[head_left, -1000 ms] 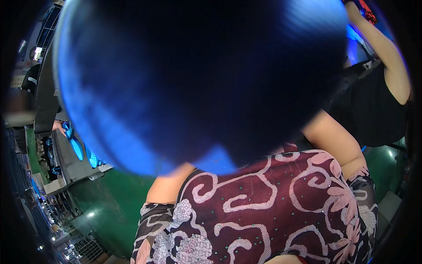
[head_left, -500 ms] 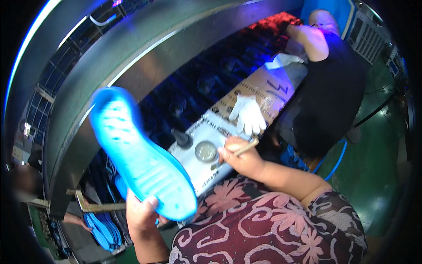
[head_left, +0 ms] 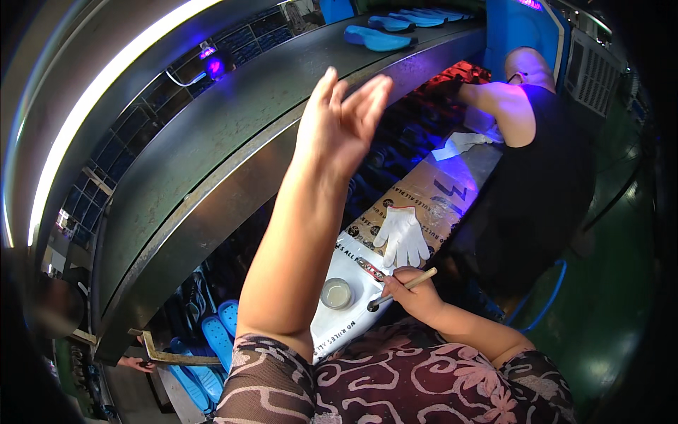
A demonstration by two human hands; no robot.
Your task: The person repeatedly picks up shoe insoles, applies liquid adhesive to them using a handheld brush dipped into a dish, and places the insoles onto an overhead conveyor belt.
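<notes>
My left hand [head_left: 344,127] is raised over the edge of the conveyor belt [head_left: 233,127], its fingers apart and nothing in them. The closest thing to it is a blue shoe sole [head_left: 381,39] lying on the belt, just beyond the fingertips. My right hand [head_left: 417,297] grips a brush [head_left: 424,276] by its pale wooden handle. The brush's dark tip points down to the left, above a white sheet [head_left: 339,326]. Left of the tip stands a small round pot [head_left: 337,293] of cloudy liquid. A white glove [head_left: 404,237] lies flat beyond my right hand.
More blue soles [head_left: 417,19] lie farther along the belt. Printed cardboard [head_left: 438,185] covers the ledge, where a co-worker [head_left: 540,155] in black bends at the right. Blue soles [head_left: 194,381] sit low at the left, near another person's hand [head_left: 135,364] and a metal bracket [head_left: 176,359].
My left hand has let go of the blue sole and moved up and right to the belt. My right hand keeps the brush beside the pot. The view has tilted up.
</notes>
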